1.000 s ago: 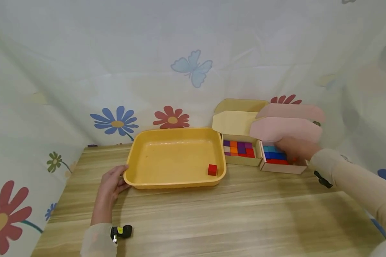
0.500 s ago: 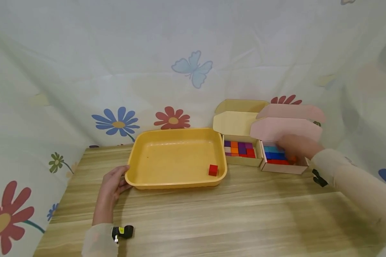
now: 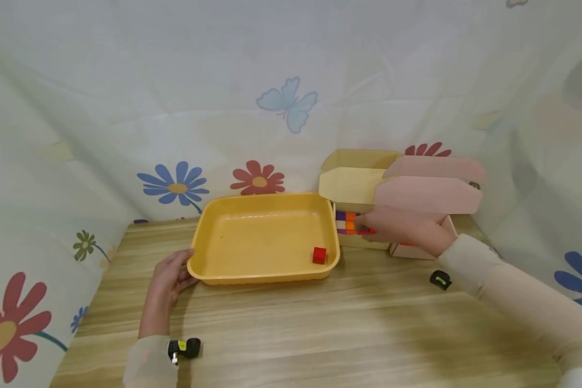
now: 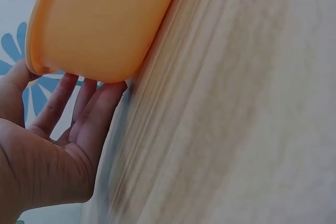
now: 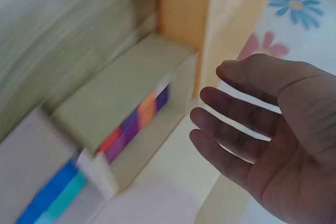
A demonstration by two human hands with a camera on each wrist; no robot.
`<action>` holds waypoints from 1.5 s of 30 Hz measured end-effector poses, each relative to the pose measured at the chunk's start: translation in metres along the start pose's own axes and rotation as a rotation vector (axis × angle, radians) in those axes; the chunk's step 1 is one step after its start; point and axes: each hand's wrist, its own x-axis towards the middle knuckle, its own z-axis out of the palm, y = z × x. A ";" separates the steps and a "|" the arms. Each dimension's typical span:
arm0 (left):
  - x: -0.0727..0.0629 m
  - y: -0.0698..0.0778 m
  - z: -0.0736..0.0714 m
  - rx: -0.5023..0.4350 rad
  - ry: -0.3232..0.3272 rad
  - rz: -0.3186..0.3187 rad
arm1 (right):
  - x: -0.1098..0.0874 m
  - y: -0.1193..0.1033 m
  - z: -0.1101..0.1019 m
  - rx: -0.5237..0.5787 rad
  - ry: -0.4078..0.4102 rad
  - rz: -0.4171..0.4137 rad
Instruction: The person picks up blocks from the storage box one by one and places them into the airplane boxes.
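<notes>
My left hand (image 3: 171, 276) holds the near left corner of a yellow plastic tray (image 3: 267, 280). In the left wrist view its thumb is at the rim and the fingers touch the outer wall. A red cube (image 3: 319, 255) lies inside the tray near its right end. My right hand (image 3: 397, 226) hovers over the pale yellow box (image 3: 364, 241) of coloured blocks (image 3: 350, 222), hiding part of them. In the right wrist view its fingers are apart and slightly bent, with nothing between them.
Right of the yellow box stands a pink box (image 3: 412, 251), its blue and teal blocks (image 5: 58, 192) showing in the right wrist view. Both lids (image 3: 429, 194) stand raised at the back, near a flowered cloth (image 3: 174, 108). Everything rests on a wood-grain table (image 3: 291, 334).
My right hand has left the pink box and moved left over the pale yellow box. The left hand, tray and red cube stay where they were.
</notes>
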 end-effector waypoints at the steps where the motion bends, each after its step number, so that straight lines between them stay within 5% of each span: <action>1: 0.000 0.000 0.000 -0.003 -0.002 -0.004 | 0.005 -0.005 0.000 0.025 0.015 -0.016; 3: 0.002 0.001 -0.001 -0.011 -0.007 -0.013 | 0.017 -0.015 0.002 0.211 0.038 -0.072; 8: 0.006 0.003 -0.005 -0.031 -0.012 -0.033 | 0.053 -0.040 -0.004 0.302 -0.011 -0.067; 16: 0.011 0.005 -0.004 -0.026 -0.027 -0.037 | 0.114 -0.067 0.005 0.343 -0.350 0.171; 19: 0.011 0.006 -0.003 -0.033 -0.013 -0.048 | 0.127 -0.067 0.012 0.407 -0.402 0.302; 25: 0.012 0.010 -0.002 -0.030 -0.021 -0.048 | 0.143 -0.059 0.018 0.549 -0.459 0.449; 39: 0.007 0.008 -0.001 -0.051 -0.021 -0.053 | 0.167 -0.039 0.024 0.376 -0.597 0.312; 45: 0.003 0.004 -0.001 -0.063 -0.013 -0.055 | 0.161 -0.036 0.027 0.539 -0.614 0.426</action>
